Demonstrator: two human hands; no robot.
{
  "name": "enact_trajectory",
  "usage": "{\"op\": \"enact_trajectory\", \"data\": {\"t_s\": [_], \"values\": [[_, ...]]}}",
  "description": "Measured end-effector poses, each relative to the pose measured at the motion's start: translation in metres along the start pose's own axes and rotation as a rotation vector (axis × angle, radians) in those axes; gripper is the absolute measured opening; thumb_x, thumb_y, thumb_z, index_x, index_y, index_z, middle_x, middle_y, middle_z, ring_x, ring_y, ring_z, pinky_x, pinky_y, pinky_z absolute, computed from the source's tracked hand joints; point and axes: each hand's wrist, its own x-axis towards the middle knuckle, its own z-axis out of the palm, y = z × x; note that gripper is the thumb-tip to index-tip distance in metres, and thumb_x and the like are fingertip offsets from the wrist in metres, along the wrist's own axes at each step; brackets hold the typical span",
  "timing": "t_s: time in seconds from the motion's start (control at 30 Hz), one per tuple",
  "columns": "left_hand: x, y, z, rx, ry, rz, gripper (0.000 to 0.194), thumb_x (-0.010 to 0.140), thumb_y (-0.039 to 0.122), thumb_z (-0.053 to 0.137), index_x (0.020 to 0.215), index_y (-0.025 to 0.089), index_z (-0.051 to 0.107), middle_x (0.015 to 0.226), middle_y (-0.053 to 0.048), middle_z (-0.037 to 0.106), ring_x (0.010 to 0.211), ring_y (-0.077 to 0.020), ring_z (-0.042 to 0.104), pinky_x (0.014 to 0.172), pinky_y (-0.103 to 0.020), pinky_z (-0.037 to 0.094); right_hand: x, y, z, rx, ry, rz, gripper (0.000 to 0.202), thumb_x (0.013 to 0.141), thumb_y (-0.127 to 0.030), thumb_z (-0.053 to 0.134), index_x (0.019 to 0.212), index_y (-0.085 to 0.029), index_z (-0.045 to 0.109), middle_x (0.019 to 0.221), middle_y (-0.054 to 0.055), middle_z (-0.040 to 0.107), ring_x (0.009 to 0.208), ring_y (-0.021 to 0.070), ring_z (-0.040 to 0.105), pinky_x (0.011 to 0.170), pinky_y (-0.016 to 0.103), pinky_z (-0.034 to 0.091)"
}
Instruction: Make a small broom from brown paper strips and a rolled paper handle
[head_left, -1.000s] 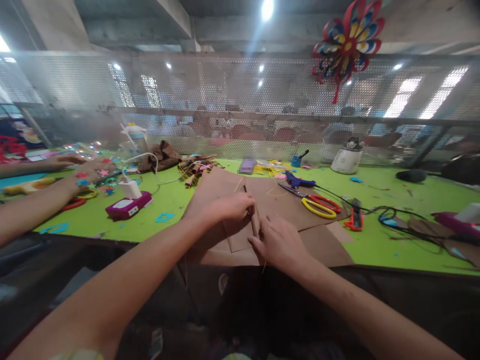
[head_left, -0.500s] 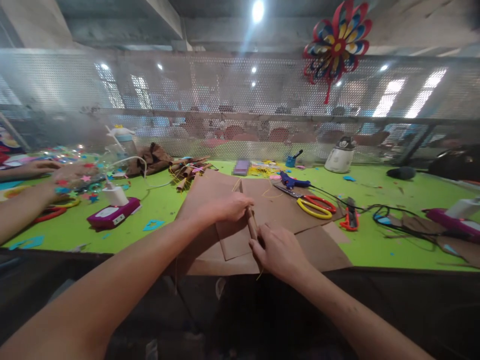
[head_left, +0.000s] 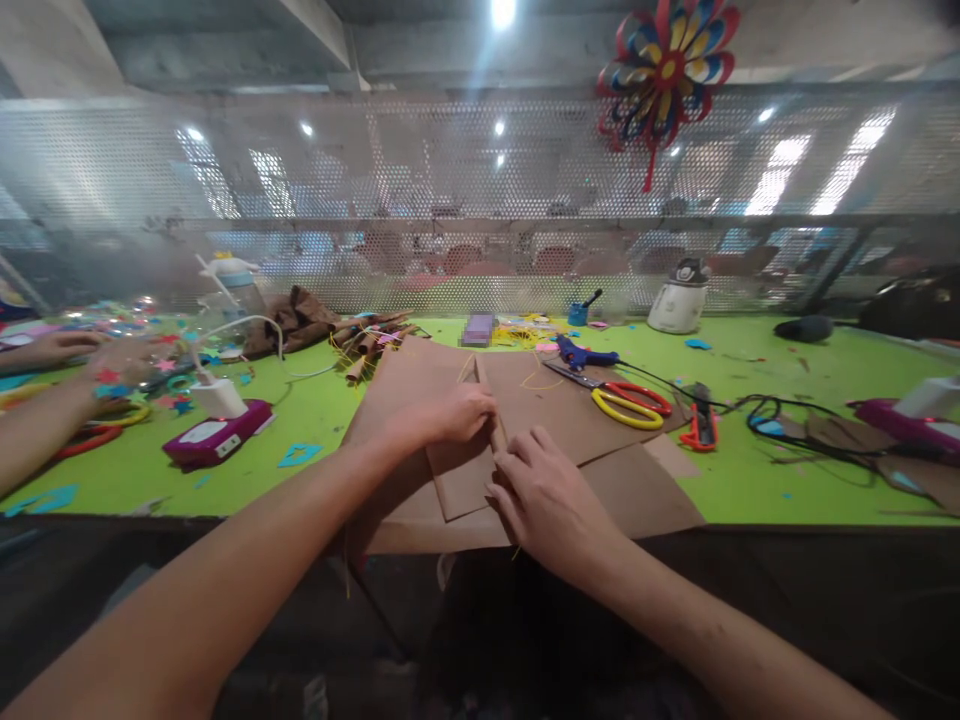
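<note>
My left hand is closed, thumb and fingers pinching the far end of a thin roll of brown paper. Over the near end of that roll lies my right hand, its fingers spread and touching the roll and the sheet below; part of the roll is hidden under it. Beneath both hands are overlapping sheets of brown kraft paper reaching past the table's front edge. Scissors with red and yellow handles rest on the paper to the right, beside a blue glue gun.
A red utility knife and black cable lie on the green table. Purple power strips sit at both sides. Finished paper rolls are piled at the back. Another person's arms work at left among paper stars.
The fingers of my right hand have loosened from their grip on the roll and spread out over it. My left hand stays on the far end. The view has shifted slightly.
</note>
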Motion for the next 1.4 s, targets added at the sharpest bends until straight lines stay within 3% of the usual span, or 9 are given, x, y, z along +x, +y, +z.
{"op": "enact_trajectory", "data": {"t_s": [0.17, 0.47, 0.6, 0.9, 1.2, 1.3, 1.4], "values": [[0.003, 0.0, -0.003, 0.025, -0.057, -0.001, 0.024, 0.074, 0.008, 0.045, 0.079, 0.016, 0.067, 0.082, -0.007, 0.068, 0.075, -0.0166, 0.061, 0.072, -0.026, 0.046, 0.001, -0.001, 0.006, -0.069, -0.021, -0.052, 0.015, 0.085, -0.019, 0.052, 0.079, -0.013, 0.064, 0.084, 0.012, 0.057, 0.084, 0.0258, 0.047, 0.076, 0.039, 0.044], [0.009, 0.004, -0.01, 0.009, -0.047, -0.1, 0.017, 0.078, 0.014, 0.048, 0.088, 0.018, 0.061, 0.084, -0.005, 0.065, 0.078, -0.0173, 0.06, 0.067, -0.026, 0.044, -0.003, 0.001, 0.006, -0.071, -0.027, 0.045, 0.016, 0.084, -0.017, 0.049, 0.08, -0.014, 0.065, 0.082, 0.012, 0.059, 0.079, 0.025, 0.049, 0.07, 0.038, 0.047], [0.01, 0.003, -0.008, -0.031, -0.014, -0.126, 0.021, 0.078, 0.015, 0.049, 0.095, 0.017, 0.061, 0.092, -0.005, 0.066, 0.083, -0.0173, 0.06, 0.072, -0.026, 0.045, -0.005, 0.002, 0.005, -0.055, -0.02, 0.081, 0.017, 0.085, -0.019, 0.048, 0.074, -0.016, 0.062, 0.08, 0.012, 0.059, 0.08, 0.0247, 0.05, 0.07, 0.037, 0.046], [0.014, -0.01, 0.013, -0.209, 0.083, -0.1, 0.021, 0.078, 0.011, 0.049, 0.08, 0.017, 0.069, 0.091, -0.005, 0.069, 0.086, -0.0151, 0.061, 0.083, -0.026, 0.047, -0.011, 0.01, 0.008, -0.003, -0.04, 0.088, 0.018, 0.086, -0.017, 0.047, 0.075, -0.016, 0.061, 0.076, 0.009, 0.058, 0.079, 0.0227, 0.05, 0.074, 0.035, 0.043], [0.012, -0.006, 0.018, -0.345, 0.191, -0.155, 0.018, 0.082, 0.016, 0.052, 0.081, 0.015, 0.069, 0.099, -0.008, 0.065, 0.091, -0.015, 0.06, 0.087, -0.026, 0.046, -0.015, 0.011, 0.01, 0.064, 0.008, 0.104, 0.017, 0.085, -0.015, 0.048, 0.076, -0.016, 0.062, 0.078, 0.009, 0.057, 0.082, 0.0237, 0.048, 0.075, 0.037, 0.045], [0.011, -0.005, 0.019, -0.359, 0.199, -0.151, 0.018, 0.085, 0.022, 0.052, 0.089, 0.015, 0.068, 0.1, -0.008, 0.066, 0.095, -0.0154, 0.059, 0.089, -0.028, 0.045, -0.016, 0.011, 0.008, 0.101, 0.03, 0.104, 0.016, 0.084, -0.013, 0.048, 0.082, -0.015, 0.063, 0.084, 0.01, 0.059, 0.085, 0.0245, 0.049, 0.077, 0.039, 0.046], [0.009, -0.004, 0.02, -0.36, 0.203, -0.165, 0.02, 0.086, 0.024, 0.052, 0.095, 0.014, 0.067, 0.099, -0.008, 0.067, 0.096, -0.0162, 0.059, 0.089, -0.03, 0.044, -0.015, 0.012, 0.008, 0.15, 0.061, 0.042, 0.027, 0.085, -0.009, 0.044, 0.108, -0.012, 0.059, 0.108, 0.013, 0.059, 0.099, 0.025, 0.049, 0.087, 0.041, 0.045]]}}
